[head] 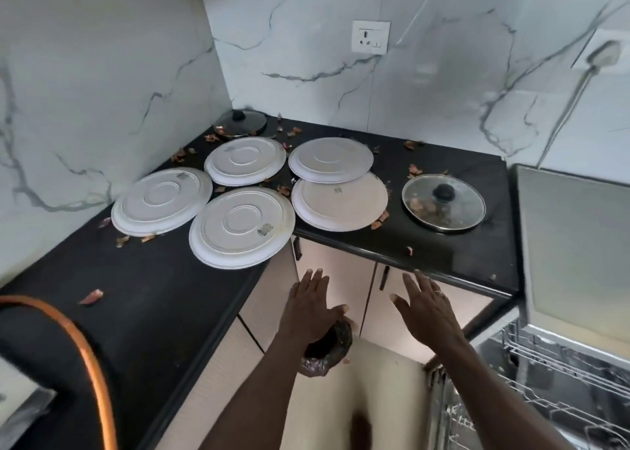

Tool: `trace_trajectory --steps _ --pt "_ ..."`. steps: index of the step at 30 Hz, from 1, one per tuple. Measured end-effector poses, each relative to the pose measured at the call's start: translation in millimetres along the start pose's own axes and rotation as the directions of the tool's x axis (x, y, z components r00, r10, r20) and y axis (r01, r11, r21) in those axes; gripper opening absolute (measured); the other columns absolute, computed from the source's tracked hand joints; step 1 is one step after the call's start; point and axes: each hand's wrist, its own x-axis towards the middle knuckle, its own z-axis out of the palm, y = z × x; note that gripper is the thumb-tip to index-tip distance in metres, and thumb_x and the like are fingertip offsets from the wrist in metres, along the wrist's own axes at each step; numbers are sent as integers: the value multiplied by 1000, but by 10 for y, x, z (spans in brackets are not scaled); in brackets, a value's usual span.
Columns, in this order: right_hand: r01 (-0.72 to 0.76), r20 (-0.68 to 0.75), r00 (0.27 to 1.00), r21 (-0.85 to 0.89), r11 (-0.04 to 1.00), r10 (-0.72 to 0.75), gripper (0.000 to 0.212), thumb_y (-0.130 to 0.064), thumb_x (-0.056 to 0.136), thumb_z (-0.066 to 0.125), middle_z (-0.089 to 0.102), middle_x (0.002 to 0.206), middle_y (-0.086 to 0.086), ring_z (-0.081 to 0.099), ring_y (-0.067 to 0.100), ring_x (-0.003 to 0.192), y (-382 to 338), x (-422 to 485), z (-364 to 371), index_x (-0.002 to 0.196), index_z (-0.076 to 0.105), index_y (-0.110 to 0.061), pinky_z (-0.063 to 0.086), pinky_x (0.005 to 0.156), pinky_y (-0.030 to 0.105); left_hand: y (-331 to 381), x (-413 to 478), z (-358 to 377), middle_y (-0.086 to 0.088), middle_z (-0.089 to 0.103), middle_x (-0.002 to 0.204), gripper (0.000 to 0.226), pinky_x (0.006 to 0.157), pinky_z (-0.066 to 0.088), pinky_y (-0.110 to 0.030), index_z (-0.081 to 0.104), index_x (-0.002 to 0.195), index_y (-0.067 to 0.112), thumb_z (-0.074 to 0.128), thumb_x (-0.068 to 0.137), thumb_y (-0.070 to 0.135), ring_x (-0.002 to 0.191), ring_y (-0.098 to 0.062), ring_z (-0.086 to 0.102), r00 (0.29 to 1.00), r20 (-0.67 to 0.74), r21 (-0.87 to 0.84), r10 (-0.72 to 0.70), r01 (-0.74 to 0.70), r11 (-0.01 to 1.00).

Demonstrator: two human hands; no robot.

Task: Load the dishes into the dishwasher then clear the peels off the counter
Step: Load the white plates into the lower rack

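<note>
Now, your left hand [312, 308] and right hand [428, 308] hang below counter [153, 296] front edge, fingers spread, holding nothing. Five plates [162, 200] lie upside down on counter, peels [91, 296] around. Slide fingers under nearest plate [242, 228] rim, lift slow, keep level.

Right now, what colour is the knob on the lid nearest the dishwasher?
Black. The knob shows best in the head view.

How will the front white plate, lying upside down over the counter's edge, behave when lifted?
The front white plate is probably rigid and breakable. Its overhanging rim likely offers an easy grip, but pressing there might tip it off the counter. Its smooth surface may slip.
</note>
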Motion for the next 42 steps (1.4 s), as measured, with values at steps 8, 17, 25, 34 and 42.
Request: trace_trajectory --steps 8,17,25,34,42 --pt "-102 -52 993 106 989 108 67 -54 100 45 27 163 12 27 35 148 246 935 -278 156 31 -19 31 118 48 136 1144 -356 -2 10 169 86 126 7 -42 19 160 14 40 96 68 156 -18 0 998 -37 -2 44 -44 999" --pt "-155 -75 983 131 979 166 64 -48 98 51 31 161 14 33 38 145 728 1719 -632 154 32 -23 32 115 50 524 2048 -436 -4 19 167 80 123 11 -40 28 156 16 44 96 65 155 -20 6 992 -60 -15 107 -108 994" --pt "-322 -59 933 301 898 354 67 -35 92 57 35 154 15 41 40 135 737 2279 -809 153 35 -16 39 110 49 827 2679 -336 -4 25 166 75 124 13 -38 34 154 17 47 96 63 155 -19 11 979 -18 -76 203 -204 976" --pt "-257 -195 931 250 933 309 34 -28 95 56 52 128 13 55 40 111 446 2656 -686 125 62 -14 51 87 48 514 3340 -449 -6 24 166 72 124 12 -42 33 155 18 46 98 60 155 -23 14 981 19 -77 192 -190 979" --pt "-170 -65 981 185 968 185 35 -36 95 60 54 127 6 54 29 117 -95 3182 -576 127 63 -21 48 91 42 -228 3732 -649 -12 41 156 67 120 26 -45 48 144 11 59 94 54 148 -29 29 994 -101 -146 30 -45 988"
